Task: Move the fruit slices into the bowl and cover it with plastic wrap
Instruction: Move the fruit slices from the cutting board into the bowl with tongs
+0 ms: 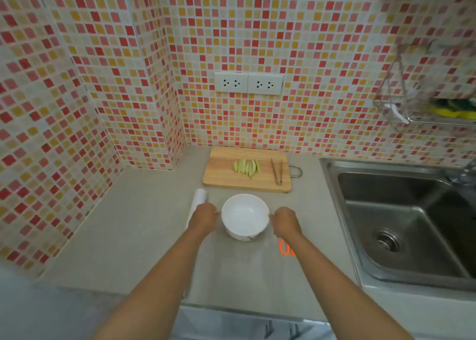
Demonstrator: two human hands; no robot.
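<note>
Our grip was two-handed: left hand [204,217] and right hand [286,222] curled against opposite sides of the empty white bowl [244,216] on the tabletop [144,236]. Beyond it, the cutting board [221,169] carried green fruit slices [247,167] and tongs [277,171]. Plastic wrap roll [198,200] lay just left of our left hand.

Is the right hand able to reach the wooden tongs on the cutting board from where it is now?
Probably yes. The right hand is beside the white bowl, and the wooden tongs lie uncovered on the cutting board just beyond it, with nothing between.
</note>
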